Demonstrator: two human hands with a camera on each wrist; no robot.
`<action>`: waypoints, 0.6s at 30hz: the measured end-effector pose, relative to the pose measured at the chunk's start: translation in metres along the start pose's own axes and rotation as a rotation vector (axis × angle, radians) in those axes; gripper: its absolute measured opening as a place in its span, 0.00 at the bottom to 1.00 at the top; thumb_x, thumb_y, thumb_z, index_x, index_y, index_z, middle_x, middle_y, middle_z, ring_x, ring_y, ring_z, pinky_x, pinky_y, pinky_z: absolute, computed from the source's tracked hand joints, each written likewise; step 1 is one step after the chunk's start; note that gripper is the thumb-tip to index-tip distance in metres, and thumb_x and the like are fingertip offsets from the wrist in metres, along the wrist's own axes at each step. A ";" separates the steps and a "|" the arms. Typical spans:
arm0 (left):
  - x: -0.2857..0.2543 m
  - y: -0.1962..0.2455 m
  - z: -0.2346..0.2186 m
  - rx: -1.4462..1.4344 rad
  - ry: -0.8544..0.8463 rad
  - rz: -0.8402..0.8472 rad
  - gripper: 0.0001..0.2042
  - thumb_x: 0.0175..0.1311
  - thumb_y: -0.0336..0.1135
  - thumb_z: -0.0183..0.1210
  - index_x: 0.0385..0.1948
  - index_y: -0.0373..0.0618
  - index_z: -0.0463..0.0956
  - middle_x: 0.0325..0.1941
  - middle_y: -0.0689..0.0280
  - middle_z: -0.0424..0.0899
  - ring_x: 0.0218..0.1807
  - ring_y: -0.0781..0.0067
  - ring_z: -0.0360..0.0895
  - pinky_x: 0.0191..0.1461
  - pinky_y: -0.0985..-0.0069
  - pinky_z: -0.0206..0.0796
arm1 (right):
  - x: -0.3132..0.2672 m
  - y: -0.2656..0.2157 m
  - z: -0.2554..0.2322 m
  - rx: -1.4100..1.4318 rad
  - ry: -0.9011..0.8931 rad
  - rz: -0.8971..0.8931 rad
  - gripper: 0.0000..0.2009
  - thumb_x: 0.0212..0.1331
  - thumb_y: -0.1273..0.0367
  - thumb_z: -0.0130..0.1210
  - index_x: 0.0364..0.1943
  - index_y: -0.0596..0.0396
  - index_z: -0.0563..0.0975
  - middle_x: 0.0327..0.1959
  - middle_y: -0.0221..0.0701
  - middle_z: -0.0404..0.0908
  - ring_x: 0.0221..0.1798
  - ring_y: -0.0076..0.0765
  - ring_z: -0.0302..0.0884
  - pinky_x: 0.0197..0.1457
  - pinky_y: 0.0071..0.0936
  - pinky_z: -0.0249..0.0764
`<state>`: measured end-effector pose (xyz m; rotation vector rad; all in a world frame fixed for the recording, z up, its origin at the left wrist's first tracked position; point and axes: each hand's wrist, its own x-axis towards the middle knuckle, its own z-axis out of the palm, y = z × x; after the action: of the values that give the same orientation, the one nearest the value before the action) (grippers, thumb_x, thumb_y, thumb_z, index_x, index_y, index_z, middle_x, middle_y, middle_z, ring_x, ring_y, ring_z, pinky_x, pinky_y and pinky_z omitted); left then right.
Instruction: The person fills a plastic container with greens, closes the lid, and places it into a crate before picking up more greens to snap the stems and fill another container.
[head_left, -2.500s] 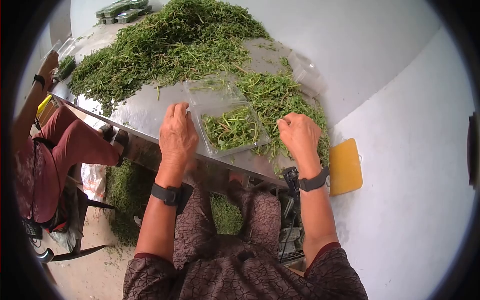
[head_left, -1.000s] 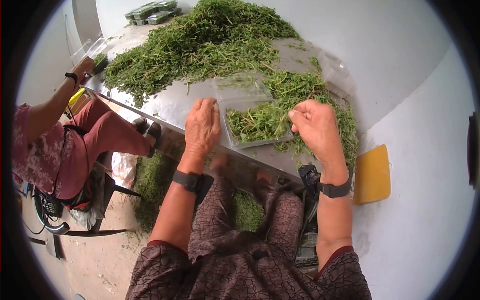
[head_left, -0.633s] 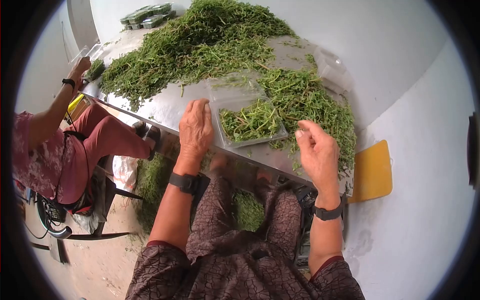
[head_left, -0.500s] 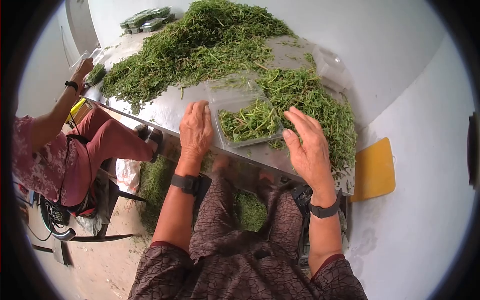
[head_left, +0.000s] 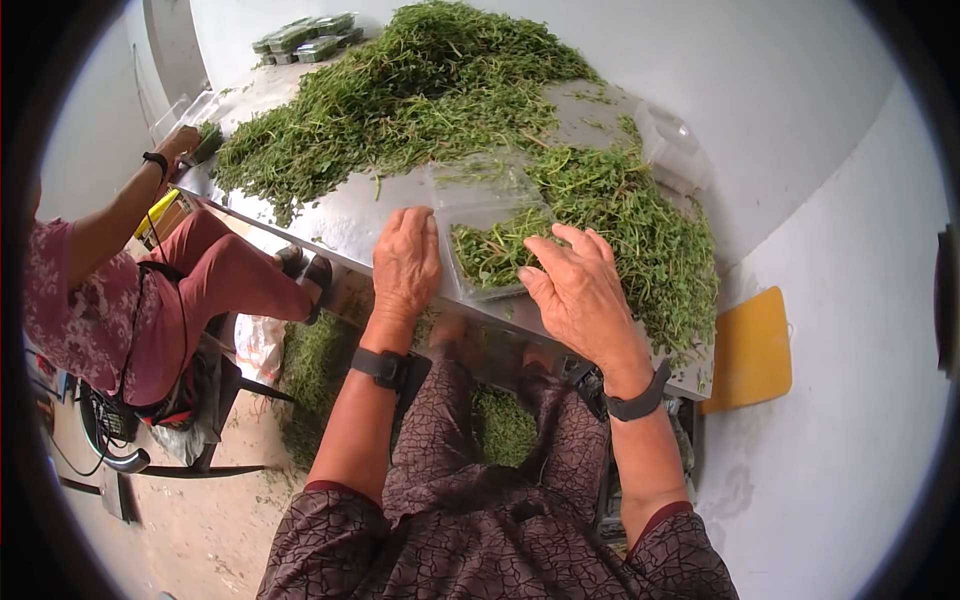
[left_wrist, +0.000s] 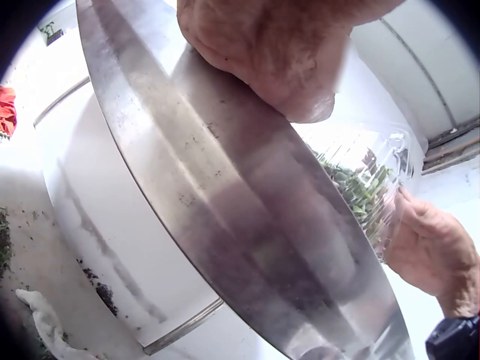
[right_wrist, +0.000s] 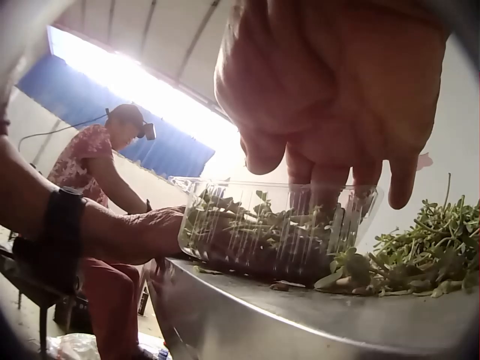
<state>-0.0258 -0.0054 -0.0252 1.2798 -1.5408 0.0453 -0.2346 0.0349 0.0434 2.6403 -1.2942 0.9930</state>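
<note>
A hinged clear plastic container [head_left: 487,292] with its lid [head_left: 470,180] laid back sits at the table's front edge, holding leafy greens [head_left: 480,250]. My left hand [head_left: 407,262] rests at the container's left side; its fingertips are hidden. Over the container's right part, my right hand [head_left: 585,295] has its fingers spread and pointing downward. In the right wrist view the right hand [right_wrist: 330,97] reaches its fingers down past the rim onto the greens inside, and the left hand [right_wrist: 154,232] lies against the container wall [right_wrist: 262,232].
A large heap of greens [head_left: 400,100] covers the table's back, and another pile [head_left: 630,230] lies right of the container. Stacked empty containers [head_left: 672,145] stand by the wall, filled ones [head_left: 310,38] at the back. Another person [head_left: 105,300] sits at left. A yellow board [head_left: 750,350] is at right.
My right hand swung away to the right of the container, unfolded its fingers, then came back left over the greens inside. My left hand has stayed at the container's left side.
</note>
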 end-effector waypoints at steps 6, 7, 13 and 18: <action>0.000 -0.001 0.000 0.030 -0.008 0.011 0.07 0.66 0.29 0.47 0.40 0.39 0.73 0.37 0.53 0.76 0.38 0.50 0.76 0.42 0.65 0.68 | -0.004 0.013 -0.014 0.101 0.084 0.069 0.17 0.61 0.63 0.53 0.49 0.60 0.75 0.41 0.43 0.81 0.54 0.52 0.72 0.61 0.43 0.63; 0.000 0.000 0.000 0.011 -0.001 0.010 0.06 0.64 0.29 0.48 0.39 0.40 0.72 0.36 0.53 0.76 0.38 0.48 0.75 0.42 0.63 0.68 | -0.006 0.017 -0.018 0.126 0.151 0.100 0.18 0.63 0.63 0.53 0.51 0.60 0.75 0.43 0.43 0.81 0.54 0.50 0.72 0.60 0.40 0.65; 0.000 0.002 0.001 0.000 0.004 0.000 0.06 0.64 0.28 0.49 0.39 0.40 0.72 0.36 0.54 0.76 0.38 0.47 0.74 0.41 0.61 0.68 | -0.017 0.027 -0.023 0.325 0.130 0.274 0.19 0.65 0.62 0.50 0.53 0.61 0.73 0.48 0.41 0.80 0.54 0.44 0.74 0.58 0.36 0.68; 0.001 0.000 0.000 0.016 0.004 0.031 0.05 0.63 0.28 0.49 0.38 0.39 0.72 0.36 0.54 0.76 0.37 0.47 0.74 0.41 0.61 0.67 | -0.018 0.012 -0.013 0.169 0.046 0.174 0.18 0.62 0.65 0.53 0.52 0.61 0.74 0.41 0.42 0.81 0.56 0.49 0.71 0.61 0.40 0.64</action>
<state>-0.0259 -0.0061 -0.0249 1.2678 -1.5592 0.0800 -0.2582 0.0435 0.0404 2.6408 -1.5155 1.2302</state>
